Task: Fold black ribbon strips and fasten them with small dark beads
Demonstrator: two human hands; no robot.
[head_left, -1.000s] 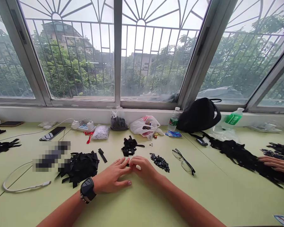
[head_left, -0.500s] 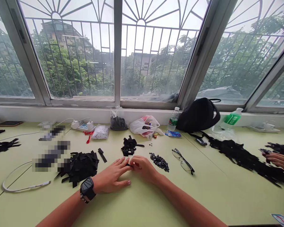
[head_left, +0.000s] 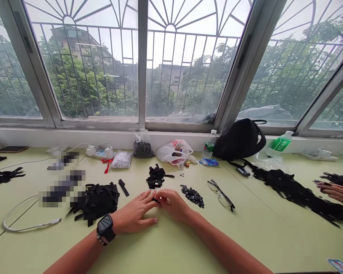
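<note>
Head cam, single view.

- L hand [head_left: 135, 215]: lower centre of frame, palm down on the green table [head_left: 171, 247], fingers out flat and loose, not gripping. Ring on one finger, black smartwatch [head_left: 105, 227] on the wrist.
- R hand [head_left: 174, 205]: just right of L, fingertips meeting. Fingers curled in, pinching a small black piece [head_left: 156, 199].
- That piece sits at centre frame on the table, between the two sets of fingertips. Only a sliver shows and the rest is under the fingers, so can't tell its shape or material.
- Left of L hand: heap of black strips [head_left: 97, 199]. Above the hands: smaller black clump [head_left: 156, 177]. Right of R hand: scatter of dark beads [head_left: 193, 195], too small to ID for certain. Then glasses [head_left: 220, 195], folded open.
- Far left: white cable [head_left: 25, 224]. Several pixelated patches beside it, contents unreadable.
- Back edge under the window: power strip [head_left: 100, 152], plastic bag [head_left: 174, 151], water bottle [head_left: 210, 144], black bag [head_left: 240, 139], green bottle [head_left: 280, 144] lying on its side.
- Right edge: co-worker's hand [head_left: 335, 192], cut off by the frame, by a long run of black strips [head_left: 297, 192]. Can't tell if it's touching them.
- Both forearms cut off at the bottom edge.
</note>
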